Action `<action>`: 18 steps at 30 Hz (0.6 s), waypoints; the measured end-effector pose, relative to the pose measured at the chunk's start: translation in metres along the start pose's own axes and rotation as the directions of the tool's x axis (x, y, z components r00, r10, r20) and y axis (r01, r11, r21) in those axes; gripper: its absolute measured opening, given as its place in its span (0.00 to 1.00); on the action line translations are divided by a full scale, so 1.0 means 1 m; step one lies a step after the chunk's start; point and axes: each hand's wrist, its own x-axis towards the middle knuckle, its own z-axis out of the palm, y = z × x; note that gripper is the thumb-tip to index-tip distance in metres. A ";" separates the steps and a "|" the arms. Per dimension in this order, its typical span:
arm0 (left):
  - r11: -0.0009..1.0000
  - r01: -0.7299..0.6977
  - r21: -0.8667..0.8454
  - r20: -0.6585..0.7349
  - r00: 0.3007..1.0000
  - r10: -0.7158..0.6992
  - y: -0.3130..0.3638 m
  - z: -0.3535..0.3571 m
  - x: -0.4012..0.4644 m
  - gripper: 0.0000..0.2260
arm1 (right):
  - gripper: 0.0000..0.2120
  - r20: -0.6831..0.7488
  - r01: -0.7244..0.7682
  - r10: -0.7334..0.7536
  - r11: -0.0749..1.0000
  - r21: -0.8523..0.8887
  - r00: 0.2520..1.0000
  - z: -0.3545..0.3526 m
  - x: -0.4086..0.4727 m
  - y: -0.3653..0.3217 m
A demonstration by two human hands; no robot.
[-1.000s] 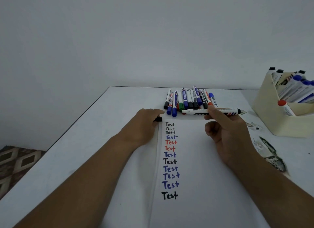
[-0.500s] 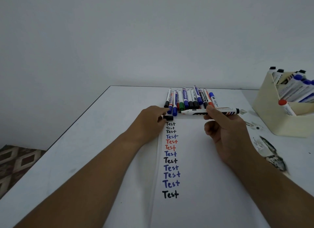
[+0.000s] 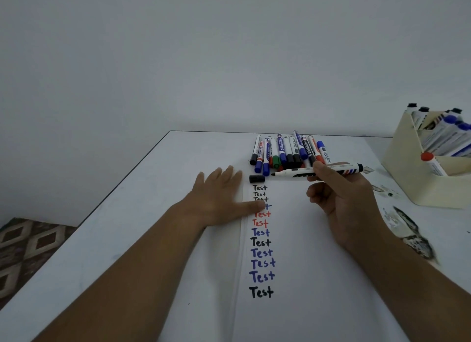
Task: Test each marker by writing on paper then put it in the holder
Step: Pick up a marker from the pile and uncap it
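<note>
right hand (image 3: 339, 199) grips uncapped marker (image 3: 318, 173) | left hand (image 3: 219, 196) flat, seemingly on paper (image 3: 318, 278)

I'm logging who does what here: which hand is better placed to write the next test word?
Right hand: it already holds the uncapped black-and-white marker above the white paper. The left hand lies flat, steadying it.

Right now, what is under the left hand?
The left hand lies flat on the paper, its thumb covering most of the fourth, blue "Test". The paper edge beneath the palm is hidden.
</note>
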 end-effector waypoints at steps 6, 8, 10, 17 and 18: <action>1.000 -0.022 -0.006 0.050 0.999 0.023 -0.001 0.000 -0.001 0.57 | 0.06 0.128 0.013 -0.014 1.000 0.010 0.992 0.011 -0.014 -0.018; 0.999 -0.029 -0.015 0.051 0.998 0.030 0.000 -0.003 -0.002 0.56 | 0.01 0.186 -0.003 -0.004 0.999 0.034 0.983 0.016 -0.018 -0.029; 1.000 -0.027 -0.005 0.053 0.998 0.027 0.000 -0.006 -0.002 0.55 | 0.04 0.204 -0.038 0.039 0.999 -0.008 0.978 0.025 -0.024 -0.037; 0.998 -0.036 0.053 0.087 0.996 0.031 0.001 -0.005 0.002 0.66 | 0.07 0.273 -0.267 0.333 0.930 -0.254 0.902 0.039 -0.076 -0.039; 0.998 -0.036 0.051 0.095 0.995 0.031 0.002 -0.007 0.001 0.65 | 0.07 0.284 -0.255 0.336 0.924 -0.286 0.898 0.037 -0.086 -0.038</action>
